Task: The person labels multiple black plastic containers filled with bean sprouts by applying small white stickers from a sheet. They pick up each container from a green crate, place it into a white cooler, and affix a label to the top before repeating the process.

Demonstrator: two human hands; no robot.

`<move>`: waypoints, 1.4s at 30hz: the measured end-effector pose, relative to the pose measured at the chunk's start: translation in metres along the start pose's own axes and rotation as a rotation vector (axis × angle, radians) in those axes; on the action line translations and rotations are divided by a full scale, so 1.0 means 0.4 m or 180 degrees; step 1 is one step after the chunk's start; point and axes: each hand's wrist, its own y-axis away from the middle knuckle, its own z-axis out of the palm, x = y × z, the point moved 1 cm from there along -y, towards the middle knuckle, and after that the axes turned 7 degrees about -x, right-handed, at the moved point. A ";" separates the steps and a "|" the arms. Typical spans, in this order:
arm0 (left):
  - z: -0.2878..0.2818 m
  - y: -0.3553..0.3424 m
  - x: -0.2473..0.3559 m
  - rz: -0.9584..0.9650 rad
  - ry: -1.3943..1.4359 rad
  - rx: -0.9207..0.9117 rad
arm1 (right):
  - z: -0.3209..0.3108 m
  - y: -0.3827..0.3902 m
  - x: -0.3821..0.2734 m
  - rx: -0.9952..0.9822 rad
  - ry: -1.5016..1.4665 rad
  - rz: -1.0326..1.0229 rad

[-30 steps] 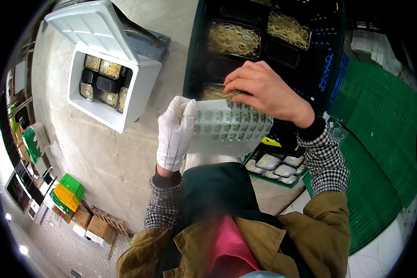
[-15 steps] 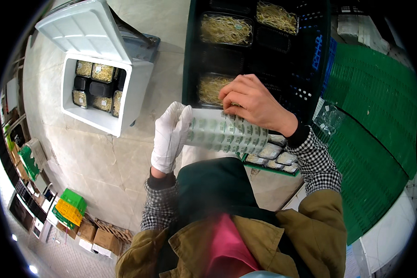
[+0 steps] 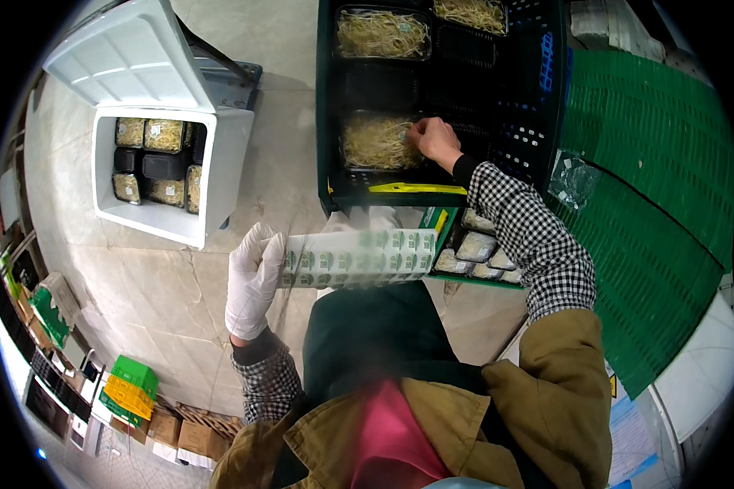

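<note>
1. At ten o'clock from the view's middle, an open white foam box [image 3: 230, 167] holds black trays of bean sprouts [image 3: 164, 135].
2. At eight o'clock, the gloved left hand [image 3: 251, 281] pinches the left end of a label sheet [image 3: 322, 262], which extends toward three o'clock across the middle.
3. At twelve o'clock, a sprout tray [image 3: 371, 143] lies in a dark plastic crate [image 3: 324, 130].
4. At one o'clock, the bare right hand [image 3: 437, 143] bunches its fingers at that tray's right end; I cannot tell whether they pinch anything.
5. At three o'clock, wrapped packs [image 3: 475, 245] sit in a green crate [image 3: 475, 284].

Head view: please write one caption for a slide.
Gloved left hand holds a label sheet; bare right hand is at a sprout pack.
</note>
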 end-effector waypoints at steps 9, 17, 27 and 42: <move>0.026 0.002 0.009 0.0024 0.0138 -0.0082 | -0.040 0.037 -0.031 0.0275 0.0398 -0.0532; 0.013 -0.008 0.010 0.0029 0.0073 -0.0040 | -0.172 0.053 0.122 -0.0076 0.2008 -0.1067; 0.063 -0.049 0.048 0.0069 0.0205 -0.0013 | -0.261 0.045 0.096 -0.1175 0.2745 -0.1387; 0.149 -0.133 0.072 0.0217 0.0023 0.0100 | -0.344 -0.084 0.118 0.0091 0.1959 -0.1691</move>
